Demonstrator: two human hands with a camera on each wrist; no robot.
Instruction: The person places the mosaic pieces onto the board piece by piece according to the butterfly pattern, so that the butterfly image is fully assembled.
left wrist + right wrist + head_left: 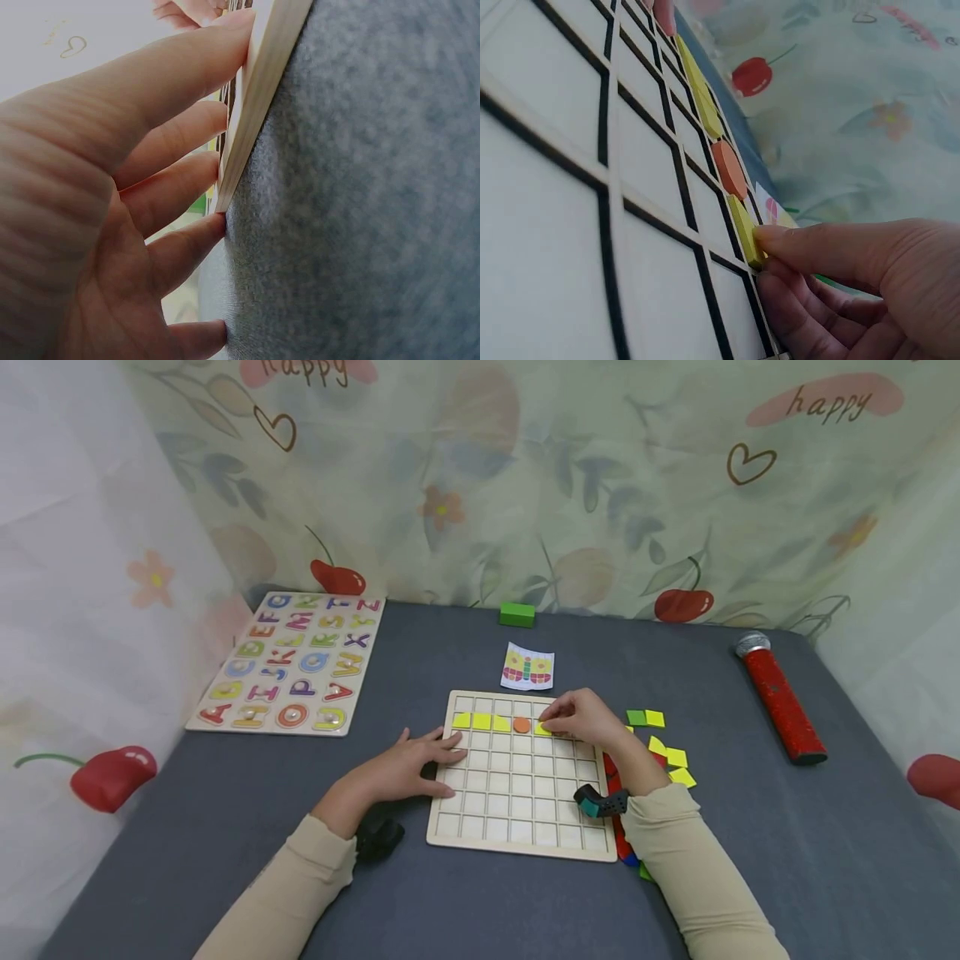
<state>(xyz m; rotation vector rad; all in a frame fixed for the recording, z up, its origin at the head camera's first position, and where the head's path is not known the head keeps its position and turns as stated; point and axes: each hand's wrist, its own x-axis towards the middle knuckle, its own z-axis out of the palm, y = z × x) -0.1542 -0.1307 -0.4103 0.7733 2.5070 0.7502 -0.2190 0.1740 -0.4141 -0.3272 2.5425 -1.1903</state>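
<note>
A wooden grid board with white squares lies in front of the person. In its second row from the far edge sit three yellow square tiles and an orange disc. Just right of the disc, the right hand pinches another yellow square tile, its thumb on the tile's face and the tile at a grid cell. At the board's left edge rests the left hand, fingers spread, with fingertips against the wooden side.
Loose yellow tiles and green ones lie right of the board, partly behind the right forearm. Beyond it are a butterfly pattern card and a green block. An alphabet puzzle lies left, a red microphone right.
</note>
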